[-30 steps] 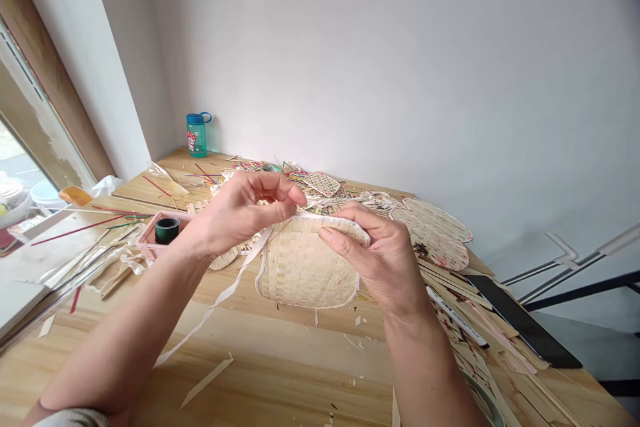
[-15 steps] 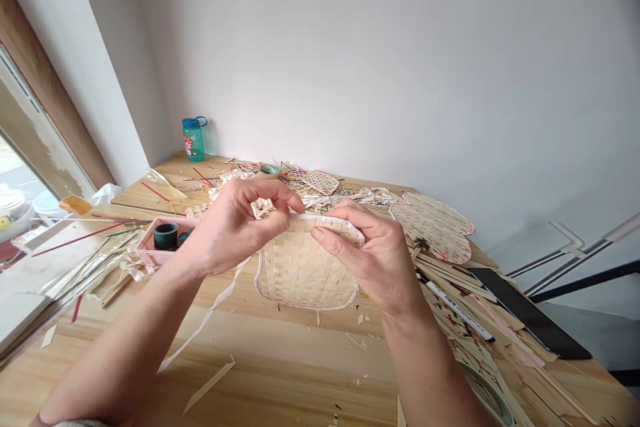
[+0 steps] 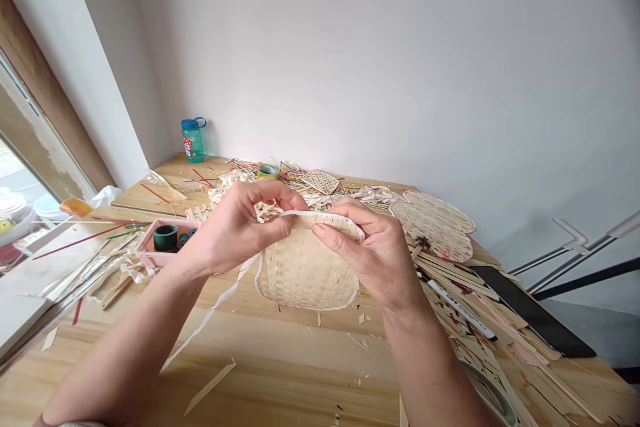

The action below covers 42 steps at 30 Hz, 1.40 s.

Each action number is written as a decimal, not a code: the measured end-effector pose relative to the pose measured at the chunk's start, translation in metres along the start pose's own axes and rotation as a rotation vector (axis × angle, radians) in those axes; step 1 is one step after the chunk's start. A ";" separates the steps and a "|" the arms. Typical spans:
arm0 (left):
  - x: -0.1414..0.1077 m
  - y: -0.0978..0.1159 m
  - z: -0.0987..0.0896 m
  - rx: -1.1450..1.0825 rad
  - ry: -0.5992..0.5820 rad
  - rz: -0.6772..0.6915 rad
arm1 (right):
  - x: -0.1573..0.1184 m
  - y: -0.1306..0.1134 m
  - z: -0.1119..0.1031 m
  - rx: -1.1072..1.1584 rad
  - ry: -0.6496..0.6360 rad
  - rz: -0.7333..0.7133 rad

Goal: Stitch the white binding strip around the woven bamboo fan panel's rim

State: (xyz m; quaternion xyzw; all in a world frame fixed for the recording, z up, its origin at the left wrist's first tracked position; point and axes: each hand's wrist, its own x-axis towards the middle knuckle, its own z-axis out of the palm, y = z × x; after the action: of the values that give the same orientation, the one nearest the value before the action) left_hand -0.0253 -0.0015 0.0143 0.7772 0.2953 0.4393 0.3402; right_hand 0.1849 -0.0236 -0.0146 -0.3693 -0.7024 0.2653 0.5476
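A pale woven bamboo piece (image 3: 307, 270) with a white edging strip hangs upright between my hands. My left hand (image 3: 255, 220) pinches the white strip at the top edge, thumb in front and fingers behind. The thumb and fingers of my right hand (image 3: 373, 240) grip the top right of the piece, and a thin needle-like tip shows beside its fingers. From under my left hand a loose white ribbon (image 3: 217, 303) trails down toward the left forearm.
A pink tray (image 3: 145, 253) with dark spools sits left, a blue-green bottle (image 3: 193, 141) behind. Woven pieces (image 3: 435, 223), a marker (image 3: 463, 310), a black flat object (image 3: 533, 310) and a tape roll (image 3: 487, 390) lie right. Bamboo strips litter the wooden table (image 3: 280, 360).
My left thumb and fingers have parted slightly and now hold the white strip at the edge. My right hand keeps its grip. The view has shifted slightly.
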 end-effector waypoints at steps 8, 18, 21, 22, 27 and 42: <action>0.002 0.004 0.009 -0.024 0.132 0.061 | 0.002 -0.002 0.001 0.004 -0.007 0.010; -0.002 0.006 0.002 -0.001 0.124 0.060 | 0.001 -0.003 0.002 0.028 -0.011 0.031; -0.003 0.008 -0.002 0.008 0.114 0.043 | 0.001 -0.004 0.002 0.026 -0.006 0.040; -0.003 0.008 -0.002 -0.001 0.098 0.032 | 0.002 -0.004 0.002 0.019 -0.004 0.038; -0.002 0.008 0.001 -0.093 0.018 0.018 | 0.002 -0.004 0.002 -0.017 0.001 0.019; 0.002 0.007 0.015 -0.199 0.124 -0.069 | -0.001 -0.002 0.003 -0.009 0.003 -0.038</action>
State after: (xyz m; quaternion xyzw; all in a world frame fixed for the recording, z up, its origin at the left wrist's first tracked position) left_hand -0.0099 -0.0082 0.0152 0.7002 0.2972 0.5019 0.4116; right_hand 0.1820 -0.0259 -0.0139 -0.3584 -0.7097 0.2512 0.5520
